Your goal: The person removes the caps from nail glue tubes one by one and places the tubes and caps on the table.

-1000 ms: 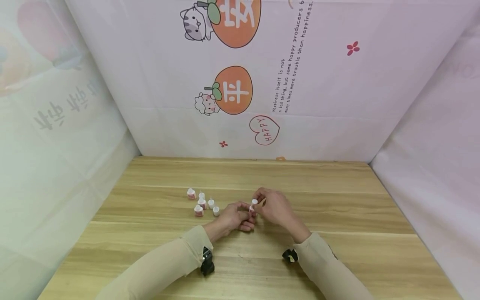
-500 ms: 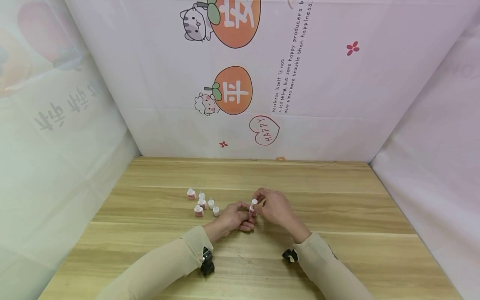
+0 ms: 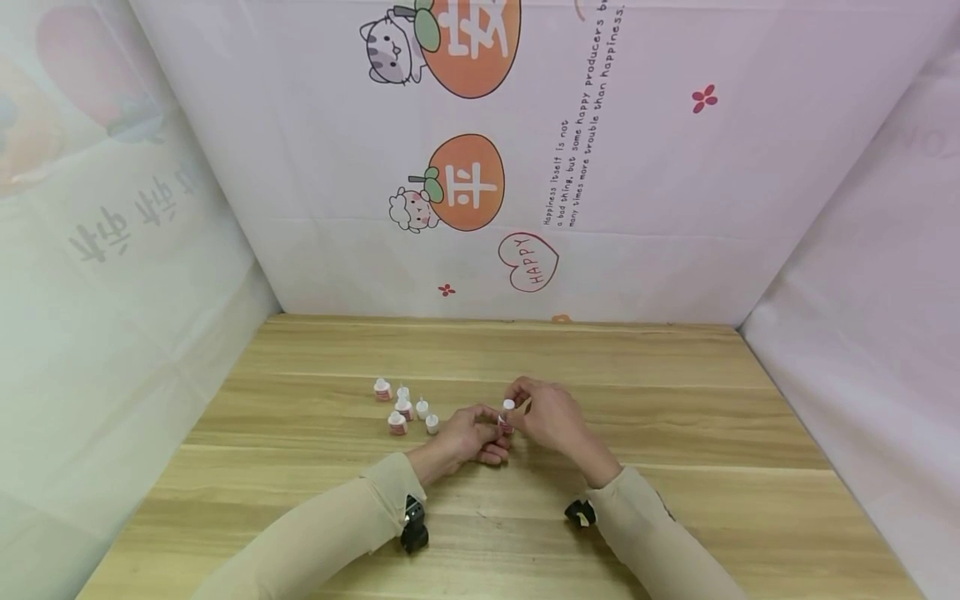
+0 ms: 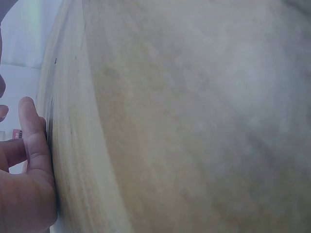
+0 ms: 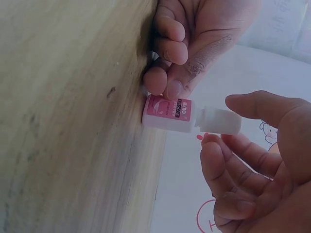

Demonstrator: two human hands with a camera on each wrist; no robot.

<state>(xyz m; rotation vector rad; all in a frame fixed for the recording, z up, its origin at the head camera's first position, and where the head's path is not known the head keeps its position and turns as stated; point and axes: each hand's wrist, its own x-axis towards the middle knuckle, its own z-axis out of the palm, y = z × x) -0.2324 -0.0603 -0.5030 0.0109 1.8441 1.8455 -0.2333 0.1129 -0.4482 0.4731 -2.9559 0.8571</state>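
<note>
A small white glue bottle [image 5: 170, 115] with a pink label stands upright on the table between both hands. My left hand [image 3: 471, 433] pinches the bottle's body low down between thumb and fingers, its other fingers near the wood. At the top, my right hand [image 3: 551, 414] holds the white cap [image 5: 221, 120] between thumb and fingertips. In the right wrist view the cap sits on the bottle's neck. The left wrist view shows only part of the left hand [image 4: 29, 179] and a sliver of the bottle's label [image 4: 17, 134].
Left of the hands stand three similar bottles, a rear one [image 3: 382, 390], a middle one [image 3: 404, 409] and a front one [image 3: 397, 424]. Beside them are small white pieces with thin upright tips, such as the nearest piece [image 3: 432, 425]. Printed white cloth [image 3: 637, 267] walls the wooden table [image 3: 675, 400].
</note>
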